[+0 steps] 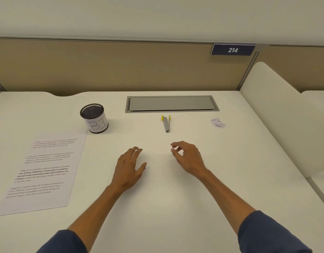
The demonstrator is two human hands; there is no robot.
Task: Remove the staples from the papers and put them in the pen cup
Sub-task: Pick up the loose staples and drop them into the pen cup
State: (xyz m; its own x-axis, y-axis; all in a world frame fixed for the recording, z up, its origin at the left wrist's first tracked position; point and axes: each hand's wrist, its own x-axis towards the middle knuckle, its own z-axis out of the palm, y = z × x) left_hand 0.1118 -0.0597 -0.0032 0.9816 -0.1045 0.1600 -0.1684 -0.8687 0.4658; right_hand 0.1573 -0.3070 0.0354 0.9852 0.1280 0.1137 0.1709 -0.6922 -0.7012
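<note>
A printed sheet of paper (42, 170) lies flat at the left of the white desk (230, 161). A black mesh pen cup (94, 118) with a white label stands behind the paper's far corner. A grey staple remover with yellow tips (166, 123) lies at the desk's middle, beyond both hands. My left hand (130, 168) hovers palm down with relaxed fingers, holding nothing. My right hand (186, 157) hovers with loosely curled fingers, also holding nothing, a little in front of the staple remover. No staple is visible at this distance.
A small heap of tiny bits (217, 123) lies at the far right of the desk. A grey cable hatch (172, 104) is set into the desk at the back. A tan partition (121, 66) with a sign reading 214 closes the far side.
</note>
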